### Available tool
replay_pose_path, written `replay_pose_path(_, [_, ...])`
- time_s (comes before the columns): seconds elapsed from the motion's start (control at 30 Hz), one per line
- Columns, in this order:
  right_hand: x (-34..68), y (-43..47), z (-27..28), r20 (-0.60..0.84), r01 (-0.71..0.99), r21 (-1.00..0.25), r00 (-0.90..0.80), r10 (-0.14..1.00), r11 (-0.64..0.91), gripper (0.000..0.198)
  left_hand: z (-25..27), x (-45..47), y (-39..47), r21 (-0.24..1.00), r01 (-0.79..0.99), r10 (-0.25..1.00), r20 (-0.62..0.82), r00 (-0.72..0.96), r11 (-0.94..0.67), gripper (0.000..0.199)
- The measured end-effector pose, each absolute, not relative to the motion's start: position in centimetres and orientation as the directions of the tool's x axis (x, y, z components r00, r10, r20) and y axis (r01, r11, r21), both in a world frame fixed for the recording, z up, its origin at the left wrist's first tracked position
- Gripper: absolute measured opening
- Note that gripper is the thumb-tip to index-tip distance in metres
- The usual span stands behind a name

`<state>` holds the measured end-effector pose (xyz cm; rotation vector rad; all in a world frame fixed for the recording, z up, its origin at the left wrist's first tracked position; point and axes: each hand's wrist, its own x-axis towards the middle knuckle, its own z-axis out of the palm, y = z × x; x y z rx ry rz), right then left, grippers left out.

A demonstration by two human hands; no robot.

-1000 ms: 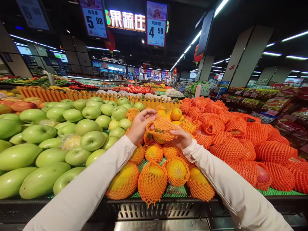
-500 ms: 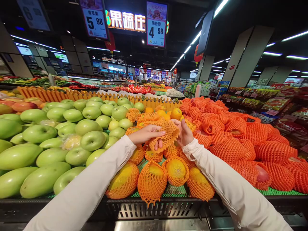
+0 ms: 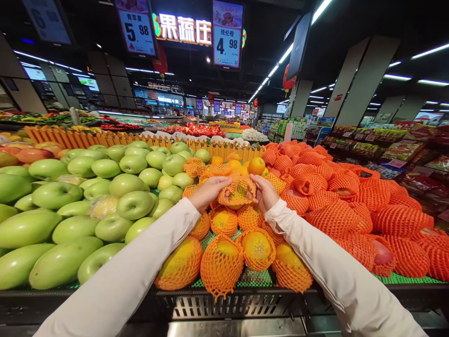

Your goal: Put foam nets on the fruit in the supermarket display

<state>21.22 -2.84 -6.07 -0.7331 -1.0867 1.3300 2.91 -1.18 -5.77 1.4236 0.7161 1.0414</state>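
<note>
Over the oranges [image 3: 223, 221], left of the red nets [image 3: 335, 220], I've got left hand [image 3: 210, 191] and right hand [image 3: 265, 193] nearly closed, each pinching one side of a net [image 3: 237, 199], likely to keep it spread; can't tell if anything's inside.

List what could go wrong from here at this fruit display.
The orange foam-mesh net, pinched by the left hand and right hand, might tear if stretched hard. The bare, round orange beyond the right hand could roll if nudged. The netted, round yellow-orange fruit by the right forearm, near the front rim of the black plastic tray, might tumble if bumped.
</note>
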Motion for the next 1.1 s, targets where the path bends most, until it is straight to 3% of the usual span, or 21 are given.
replay_pose_path(0.13, [21.2, -1.8, -7.3, 0.057, -0.216, -0.975, -0.051, 0.997, 0.045, 0.041, -6.8, 2.7, -0.3, 0.983, -0.089, 0.924, 0.179, 0.336, -0.158, 0.037])
replay_pose_path(0.3, [21.1, -1.3, -7.7, 0.102, -0.154, -0.983, -0.02, 0.995, 0.098, 0.036, -7.4, 2.6, 0.7, 0.986, -0.043, 0.961, 0.165, 0.221, -0.159, 0.038])
replay_pose_path(0.47, [21.3, -0.7, -7.8, 0.168, -0.062, -0.984, -0.019, 0.986, 0.167, 0.021, -8.5, 2.9, 1.4, 0.977, 0.088, 0.979, 0.19, 0.068, -0.196, 0.02])
replay_pose_path(0.63, [21.4, 0.3, -8.1, 0.214, -0.05, -0.975, 0.023, 0.977, 0.215, 0.022, -9.2, 2.9, 1.8, 0.971, 0.187, 0.988, 0.136, 0.069, -0.147, 0.02])
replay_pose_path(0.77, [21.8, 1.5, -8.3, 0.283, 0.079, -0.955, -0.029, 0.959, 0.285, 0.017, -9.0, 2.9, 1.5, 0.958, 0.277, 0.993, 0.042, 0.114, -0.072, 0.023])
replay_pose_path(0.97, [22.1, 2.6, -8.8, 0.179, 0.173, -0.967, -0.049, 0.983, 0.185, 0.033, -8.5, 2.8, 0.8, 0.915, 0.4, 0.99, -0.014, 0.14, -0.044, 0.02])
replay_pose_path(1.1, [22.2, 1.3, -8.1, 0.224, 0.187, -0.955, -0.045, 0.973, 0.229, 0.023, -8.4, 2.7, 0.8, 0.88, 0.468, 0.988, 0.007, 0.156, -0.08, 0.013])
